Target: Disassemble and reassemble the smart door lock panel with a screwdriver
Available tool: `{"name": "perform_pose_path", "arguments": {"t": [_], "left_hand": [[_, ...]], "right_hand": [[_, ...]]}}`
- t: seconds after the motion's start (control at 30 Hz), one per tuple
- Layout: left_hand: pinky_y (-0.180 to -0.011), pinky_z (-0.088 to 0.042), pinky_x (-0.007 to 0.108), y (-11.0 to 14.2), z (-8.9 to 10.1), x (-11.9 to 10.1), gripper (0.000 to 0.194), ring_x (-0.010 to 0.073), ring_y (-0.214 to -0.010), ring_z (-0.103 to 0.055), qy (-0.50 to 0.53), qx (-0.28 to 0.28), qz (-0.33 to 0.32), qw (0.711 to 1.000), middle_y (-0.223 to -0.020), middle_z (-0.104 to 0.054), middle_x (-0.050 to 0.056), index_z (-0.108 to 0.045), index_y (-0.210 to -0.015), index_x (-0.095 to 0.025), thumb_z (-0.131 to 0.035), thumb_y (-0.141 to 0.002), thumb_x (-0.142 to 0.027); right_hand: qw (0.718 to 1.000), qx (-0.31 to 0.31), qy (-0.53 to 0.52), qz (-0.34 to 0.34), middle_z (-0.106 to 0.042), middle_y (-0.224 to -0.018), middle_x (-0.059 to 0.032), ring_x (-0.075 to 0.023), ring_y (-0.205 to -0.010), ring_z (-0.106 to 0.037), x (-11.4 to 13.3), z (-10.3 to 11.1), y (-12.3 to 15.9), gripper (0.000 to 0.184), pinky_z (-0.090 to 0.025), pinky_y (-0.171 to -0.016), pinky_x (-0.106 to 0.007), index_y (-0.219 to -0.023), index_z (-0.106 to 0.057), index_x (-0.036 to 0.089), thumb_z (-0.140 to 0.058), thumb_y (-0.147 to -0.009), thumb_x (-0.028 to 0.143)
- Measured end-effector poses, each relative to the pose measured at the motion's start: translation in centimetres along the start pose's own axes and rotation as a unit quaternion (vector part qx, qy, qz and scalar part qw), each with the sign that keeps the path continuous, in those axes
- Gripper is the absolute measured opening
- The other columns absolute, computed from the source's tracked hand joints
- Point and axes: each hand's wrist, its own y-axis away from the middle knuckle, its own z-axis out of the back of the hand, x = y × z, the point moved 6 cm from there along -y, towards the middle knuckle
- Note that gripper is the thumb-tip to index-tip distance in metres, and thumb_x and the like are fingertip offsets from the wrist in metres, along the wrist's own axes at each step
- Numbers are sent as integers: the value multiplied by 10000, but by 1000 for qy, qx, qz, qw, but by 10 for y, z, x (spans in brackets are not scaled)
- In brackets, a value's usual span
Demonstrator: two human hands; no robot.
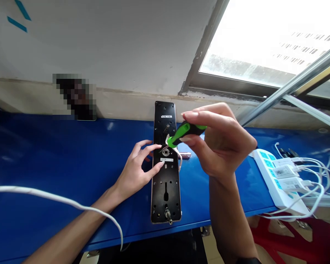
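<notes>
Overhead, green screwdriver (183, 135), lock plate (165, 198) (near bench edge (132, 239))

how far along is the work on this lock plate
Done: the black lock plate lies flat on the blue bench. In hand: the right hand holds a green-handled screwdriver at it, the left hand steadying it. Left: white wires hang loose at its middle.
</notes>
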Motion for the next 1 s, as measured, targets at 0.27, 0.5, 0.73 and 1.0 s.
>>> {"name": "perform_pose_path", "arguments": {"t": [0.27,0.5,0.73,1.0], "left_hand": [[-1001,-617,422,0,1,2,459,201,-1113,-668,9,14,14,1000,-1512,-464,43,-611,-1375,-362,-718,-936,-439],[-1003,-623,428,0,1,3,463,244,-1201,-649,20,11,13,1000,-1501,-477,53,-609,-1372,-352,-719,-932,-443],[-1008,-620,451,-1,1,3,464,215,-1106,-677,20,17,20,999,-1509,-466,52,-617,-1372,-360,-714,-932,-471],[-1001,-627,443,-1,2,3,463,241,-1177,-661,22,14,18,1000,-1500,-475,54,-620,-1368,-356,-721,-928,-461]], "right_hand": [[997,42,-67,-12,-727,-1316,-36,-277,-1202,-705,-3,-6,3,441,-642,-953,-532,-1408,-637,316,-483,-1015,187],[1000,-21,-3,3,-709,-905,-32,-212,-795,-662,2,3,1,351,-620,-614,-407,-1162,-777,328,-810,-829,223],[998,36,-34,-36,-721,-1283,-33,-251,-1120,-720,0,-3,3,426,-646,-921,-522,-1375,-650,338,-463,-1024,185],[999,-36,-13,-1,-670,-900,-38,-203,-820,-640,1,6,4,253,-617,-643,-395,-1157,-781,315,-742,-909,290]]}}
